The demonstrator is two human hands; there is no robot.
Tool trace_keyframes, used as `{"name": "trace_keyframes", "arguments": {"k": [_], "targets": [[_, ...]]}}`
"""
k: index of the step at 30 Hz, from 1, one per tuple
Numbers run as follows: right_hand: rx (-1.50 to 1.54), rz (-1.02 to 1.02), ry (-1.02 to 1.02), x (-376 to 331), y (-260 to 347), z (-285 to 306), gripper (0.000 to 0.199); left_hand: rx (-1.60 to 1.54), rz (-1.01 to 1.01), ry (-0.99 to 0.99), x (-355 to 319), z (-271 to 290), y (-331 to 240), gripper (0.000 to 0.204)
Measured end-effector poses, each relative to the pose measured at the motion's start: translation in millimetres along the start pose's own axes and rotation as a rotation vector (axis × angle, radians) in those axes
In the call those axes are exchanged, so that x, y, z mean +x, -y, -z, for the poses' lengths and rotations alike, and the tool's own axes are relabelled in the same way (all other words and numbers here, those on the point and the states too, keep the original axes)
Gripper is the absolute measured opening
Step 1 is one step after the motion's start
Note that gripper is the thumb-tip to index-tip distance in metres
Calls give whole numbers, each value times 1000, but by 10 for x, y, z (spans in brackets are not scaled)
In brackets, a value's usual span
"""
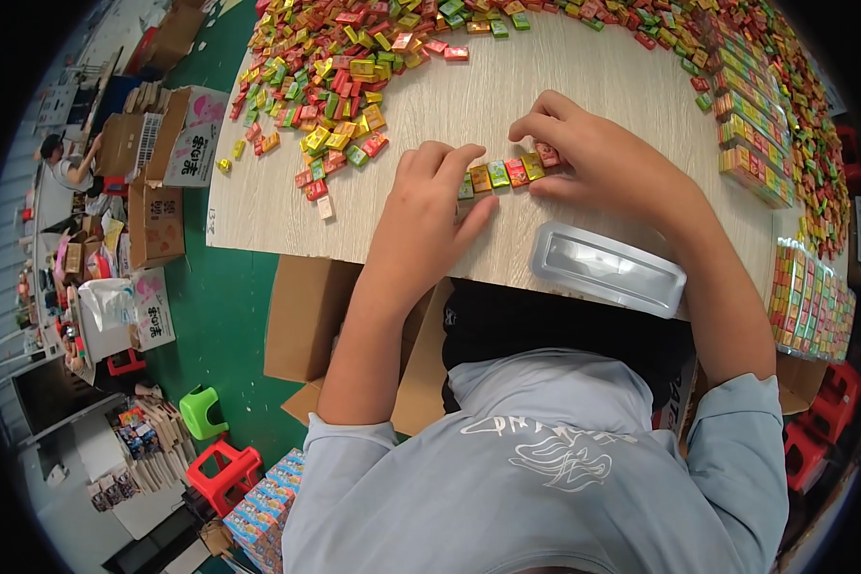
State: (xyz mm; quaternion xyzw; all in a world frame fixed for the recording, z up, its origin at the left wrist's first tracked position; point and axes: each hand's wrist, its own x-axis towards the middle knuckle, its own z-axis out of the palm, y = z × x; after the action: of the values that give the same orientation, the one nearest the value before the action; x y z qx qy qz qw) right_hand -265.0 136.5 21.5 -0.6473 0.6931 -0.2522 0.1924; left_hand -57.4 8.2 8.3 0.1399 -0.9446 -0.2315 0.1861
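A short row of small wrapped candies (498,174) in green, yellow and red lies on the pale wood-grain table (631,96). My left hand (421,196) is at the row's left end, its thumb and forefinger curled around a green candy (466,186). At the right end, my right hand (584,153) has a red candy (547,154) between thumb and fingers, partly hidden by them. An open, clear plastic box (607,269) stands by the table's near edge, below my right wrist.
Loose candies (354,72) are heaped along the table's far and left side, with more at the right. Stacked clear packs of candies (751,124) and another filled pack (813,301) line the right side. Cardboard boxes (301,316) and a red stool (224,474) stand below left.
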Motion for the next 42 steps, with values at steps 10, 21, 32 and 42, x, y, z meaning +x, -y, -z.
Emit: {"name": "trace_keyframes", "arguments": {"k": [10,21,32,42], "targets": [[41,27,35,-8,0,-8,29,27,46,8,45,-55,-52,31],[13,73,17,-13,20,-8,27,-28,23,31,134,0,31,29],[-53,48,1,-18,-2,-36,30,-127,77,187,130,151,50,37],[-78,118,-52,-19,-40,-78,31,-135,68,211,149,173,64,33]]}}
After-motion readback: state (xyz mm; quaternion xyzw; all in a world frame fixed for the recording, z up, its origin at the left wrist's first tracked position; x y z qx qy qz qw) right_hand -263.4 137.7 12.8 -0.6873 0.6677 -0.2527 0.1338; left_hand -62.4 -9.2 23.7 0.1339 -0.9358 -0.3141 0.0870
